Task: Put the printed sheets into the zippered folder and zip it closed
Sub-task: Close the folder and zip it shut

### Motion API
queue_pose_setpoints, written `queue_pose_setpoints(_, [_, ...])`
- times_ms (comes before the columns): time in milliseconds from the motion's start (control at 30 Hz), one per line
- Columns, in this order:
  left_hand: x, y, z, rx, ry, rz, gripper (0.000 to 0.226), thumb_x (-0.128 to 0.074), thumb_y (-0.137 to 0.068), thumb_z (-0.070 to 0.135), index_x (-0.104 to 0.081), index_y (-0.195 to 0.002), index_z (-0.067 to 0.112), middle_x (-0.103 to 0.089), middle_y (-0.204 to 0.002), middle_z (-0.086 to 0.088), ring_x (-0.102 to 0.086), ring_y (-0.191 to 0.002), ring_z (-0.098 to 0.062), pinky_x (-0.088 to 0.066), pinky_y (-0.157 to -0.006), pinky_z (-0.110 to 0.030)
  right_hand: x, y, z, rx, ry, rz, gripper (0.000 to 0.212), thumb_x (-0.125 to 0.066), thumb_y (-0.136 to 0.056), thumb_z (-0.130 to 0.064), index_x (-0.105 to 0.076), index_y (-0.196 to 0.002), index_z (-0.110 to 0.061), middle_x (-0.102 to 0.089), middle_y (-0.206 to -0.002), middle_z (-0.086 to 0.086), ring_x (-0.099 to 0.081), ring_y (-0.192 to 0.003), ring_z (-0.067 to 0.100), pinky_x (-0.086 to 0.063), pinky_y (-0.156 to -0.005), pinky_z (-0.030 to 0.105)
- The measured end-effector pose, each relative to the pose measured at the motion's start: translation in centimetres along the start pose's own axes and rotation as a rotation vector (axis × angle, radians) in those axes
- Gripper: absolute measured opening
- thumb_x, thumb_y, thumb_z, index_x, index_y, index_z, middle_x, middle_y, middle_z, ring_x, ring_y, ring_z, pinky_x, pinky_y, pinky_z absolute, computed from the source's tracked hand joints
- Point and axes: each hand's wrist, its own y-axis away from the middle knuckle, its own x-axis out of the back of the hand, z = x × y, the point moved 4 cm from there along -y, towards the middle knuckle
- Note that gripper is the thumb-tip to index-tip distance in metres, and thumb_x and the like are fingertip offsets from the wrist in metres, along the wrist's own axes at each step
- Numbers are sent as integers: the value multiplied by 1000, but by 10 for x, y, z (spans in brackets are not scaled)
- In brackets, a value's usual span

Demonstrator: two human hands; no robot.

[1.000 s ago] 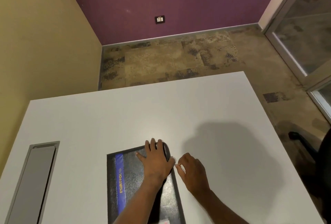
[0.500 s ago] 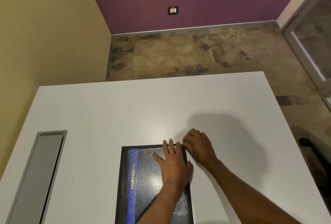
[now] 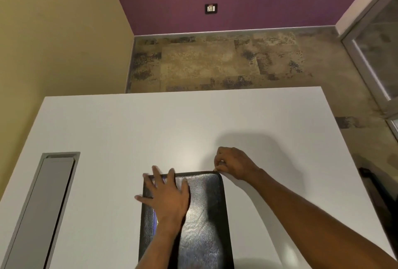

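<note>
Black folder (image 3: 204, 215), near end out of frame

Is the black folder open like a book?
No, the folder lies closed and flat on the table, the left hand spread on its cover, the right hand pinching at its far corner.

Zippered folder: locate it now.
Head view, bottom centre: the zippered folder lies flat on the white table, left hand on it, right hand at its far right corner.
</note>
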Motion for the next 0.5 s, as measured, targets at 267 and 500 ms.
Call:
queue_pose_setpoints(267, [0, 0, -5, -8, 90, -3, 57, -35, -94, 65, -47, -144, 40, -11, -172, -1, 16, -157, -34, -8, -112, -80, -3, -33, -21, 111, 37, -99, 9, -72, -86, -37, -73, -84, -28, -59, -98, -12, -53, -76, 5, -36, -74, 29])
queue_pose_setpoints(500, [7, -1, -13, 48, 166, -4, 54, -41, -97, 64, -46, -144, 38, -15, -171, 0, 18, -156, -35, -9, -113, -81, -10, -51, -30, 104, -98, -117, 5, -68, -90, -31, -64, -86, -31, -55, -104, -17, -60, -81, 9, -50, -75, 31])
